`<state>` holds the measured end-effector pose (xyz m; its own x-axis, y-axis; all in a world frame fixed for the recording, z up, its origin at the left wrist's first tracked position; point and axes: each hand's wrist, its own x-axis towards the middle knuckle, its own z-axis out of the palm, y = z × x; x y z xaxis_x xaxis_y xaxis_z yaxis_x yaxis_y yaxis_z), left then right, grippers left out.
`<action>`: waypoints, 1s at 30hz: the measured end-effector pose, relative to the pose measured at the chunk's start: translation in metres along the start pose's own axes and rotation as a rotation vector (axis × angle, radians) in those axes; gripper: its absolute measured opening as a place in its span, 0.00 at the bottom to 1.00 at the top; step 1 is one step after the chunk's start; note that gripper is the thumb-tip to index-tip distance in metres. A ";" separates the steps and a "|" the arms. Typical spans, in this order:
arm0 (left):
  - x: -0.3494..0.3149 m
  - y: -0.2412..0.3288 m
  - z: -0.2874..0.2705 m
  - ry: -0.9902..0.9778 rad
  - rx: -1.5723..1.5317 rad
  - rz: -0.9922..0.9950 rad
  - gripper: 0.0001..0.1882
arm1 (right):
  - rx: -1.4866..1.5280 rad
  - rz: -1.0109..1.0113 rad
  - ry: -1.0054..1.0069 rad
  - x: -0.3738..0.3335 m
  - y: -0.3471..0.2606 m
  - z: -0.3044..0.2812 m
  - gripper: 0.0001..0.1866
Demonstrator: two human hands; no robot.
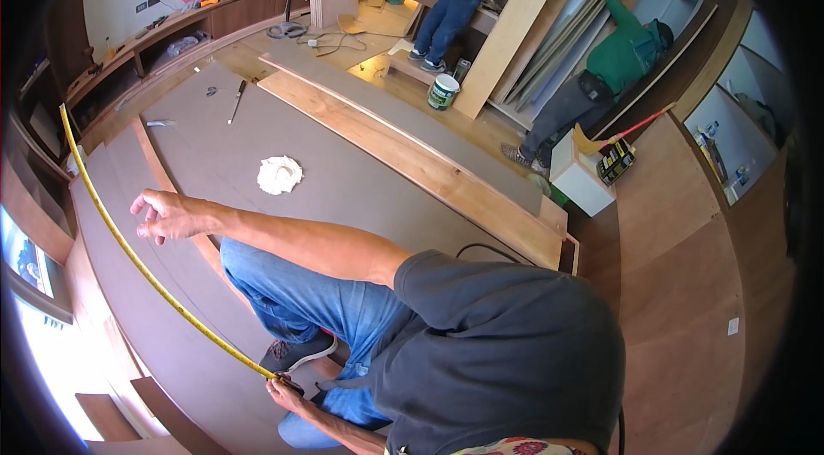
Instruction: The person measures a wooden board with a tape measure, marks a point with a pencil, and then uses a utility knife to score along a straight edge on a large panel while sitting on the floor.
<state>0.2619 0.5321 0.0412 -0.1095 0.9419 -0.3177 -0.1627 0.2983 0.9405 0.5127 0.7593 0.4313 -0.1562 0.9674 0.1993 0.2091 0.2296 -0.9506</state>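
My left hand [290, 395] is closed at the lower left around a tape measure, whose dark case is mostly hidden by my fingers. Its yellow blade [137, 257] runs out in a long curve toward the far left. My right hand [172, 215] reaches out over a wide grey board [318, 172], fingers apart and slightly bent, holding nothing. It hovers close to the blade without visibly touching it. My knees are bent, and one dark shoe rests on the board. A ruffled white round thing [280, 174] lies farther along the board.
Scissors [212, 91] and a thin long tool [236, 102] lie on the board's far part. Long wooden panels [403, 142] border its right side. A paint bucket [443, 92] stands beyond. One person [618, 60] bends by a cabinet; another [463, 0] stands at the back.
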 end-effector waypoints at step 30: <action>0.008 -0.010 -0.004 0.054 -0.002 -0.022 0.13 | 0.038 0.050 -0.090 0.002 -0.004 0.010 0.26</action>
<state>0.2585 0.5364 0.0286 -0.1589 0.9251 -0.3448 -0.1678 0.3189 0.9328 0.5017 0.7596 0.4330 -0.2333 0.9635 0.1312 0.1825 0.1759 -0.9673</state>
